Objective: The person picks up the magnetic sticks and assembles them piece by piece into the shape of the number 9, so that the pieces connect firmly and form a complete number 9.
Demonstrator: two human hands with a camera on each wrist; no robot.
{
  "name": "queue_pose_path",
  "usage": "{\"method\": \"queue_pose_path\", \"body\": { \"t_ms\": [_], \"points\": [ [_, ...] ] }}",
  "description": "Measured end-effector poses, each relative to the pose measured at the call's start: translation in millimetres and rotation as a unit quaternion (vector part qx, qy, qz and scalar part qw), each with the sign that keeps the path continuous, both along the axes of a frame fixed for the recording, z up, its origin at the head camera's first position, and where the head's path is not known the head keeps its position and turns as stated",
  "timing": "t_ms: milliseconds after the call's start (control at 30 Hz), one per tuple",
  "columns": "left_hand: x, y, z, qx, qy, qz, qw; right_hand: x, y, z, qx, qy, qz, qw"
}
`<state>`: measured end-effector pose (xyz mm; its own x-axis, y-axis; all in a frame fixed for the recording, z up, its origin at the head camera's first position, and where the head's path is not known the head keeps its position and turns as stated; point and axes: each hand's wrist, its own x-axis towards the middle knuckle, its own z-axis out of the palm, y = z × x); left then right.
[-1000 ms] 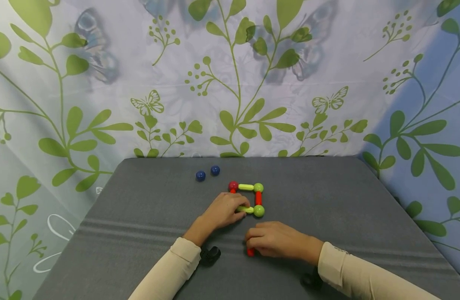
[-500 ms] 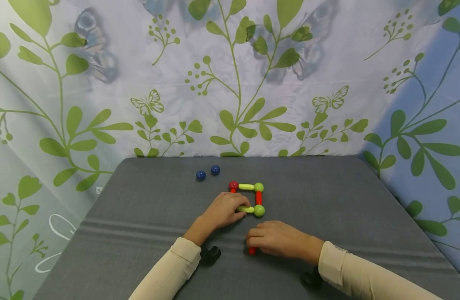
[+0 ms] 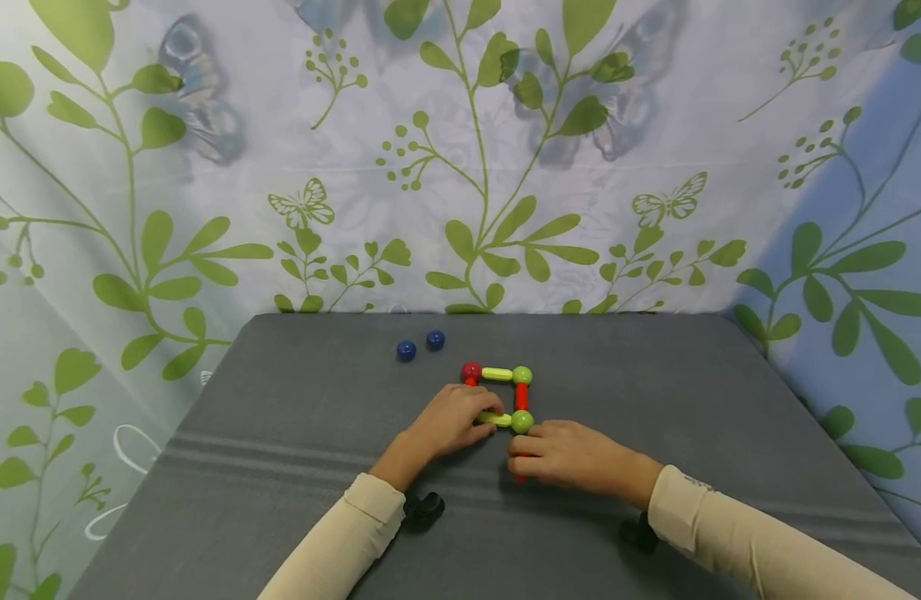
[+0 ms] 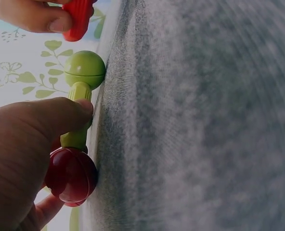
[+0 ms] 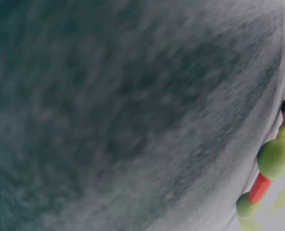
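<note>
A square of magnetic rods and balls lies on the table. Its back side is a yellow-green rod (image 3: 498, 374) between a red ball (image 3: 471, 371) and a green ball (image 3: 522, 376); a red rod (image 3: 522, 397) forms the right side. My left hand (image 3: 447, 421) pinches the near yellow-green rod (image 4: 75, 137), beside a dark red ball (image 4: 71, 175), and covers the square's near left corner. My right hand (image 3: 580, 454) grips a loose red rod (image 4: 77, 19). In the left wrist view, a gap separates that rod's end from the near right green ball (image 4: 84, 70).
Two blue balls, one (image 3: 406, 351) slightly nearer than the other (image 3: 435, 340), lie behind and left of the square. The grey table (image 3: 340, 375) ends at a leaf-patterned curtain (image 3: 430, 233). Black straps (image 3: 424, 510) hang under both wrists.
My right hand has moved forward and slightly right with the red rod, closer to the near right green ball. My left hand stays on the square. The head view has shifted slightly.
</note>
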<state>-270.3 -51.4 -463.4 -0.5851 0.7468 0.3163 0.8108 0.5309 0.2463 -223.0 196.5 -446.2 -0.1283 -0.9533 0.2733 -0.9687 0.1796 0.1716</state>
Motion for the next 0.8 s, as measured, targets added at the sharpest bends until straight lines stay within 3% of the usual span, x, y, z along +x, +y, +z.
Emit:
{"method": "queue_pose_path", "body": {
  "t_ms": [433, 800],
  "points": [
    [-0.6, 0.2, 1.2, -0.001, 0.001, -0.001, 1.0000, -5.4, 2.6, -1.8, 0.030, 0.051, -0.006, 0.9982],
    [-0.4, 0.2, 1.2, -0.002, 0.008, -0.007, 0.9999, -8.3, -0.1, -4.7, 0.058, 0.052, -0.033, 0.9964]
  ]
}}
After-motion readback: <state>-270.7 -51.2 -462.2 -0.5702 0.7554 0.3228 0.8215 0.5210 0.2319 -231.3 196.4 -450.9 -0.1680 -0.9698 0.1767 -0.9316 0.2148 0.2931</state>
